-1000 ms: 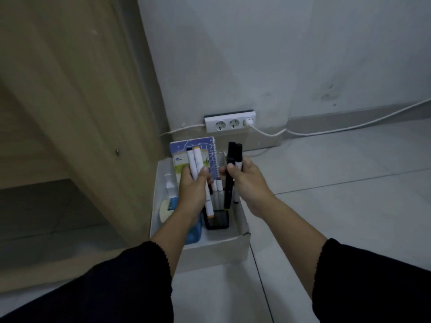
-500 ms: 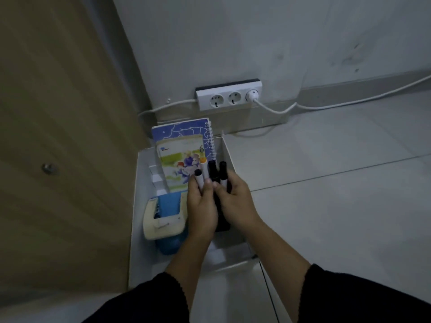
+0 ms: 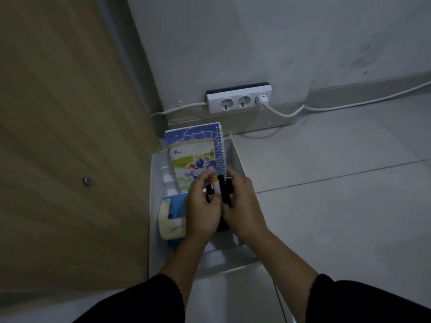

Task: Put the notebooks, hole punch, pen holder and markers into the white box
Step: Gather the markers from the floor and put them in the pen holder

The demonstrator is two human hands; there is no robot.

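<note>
Over the box (image 3: 238, 157), both my hands, left (image 3: 201, 206) and right (image 3: 242, 206), clasp the markers (image 3: 219, 190); next I judge they drop into the holder (image 3: 222, 226).

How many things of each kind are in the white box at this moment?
Notebooks: 2
Hole punch: 1
Pen holder: 1, mostly hidden under the hands
Markers: at least 3 visible between the left hand and right hand
Total: at least 7

Head camera looks steeply down, close above the white box (image 3: 235, 157)
</note>
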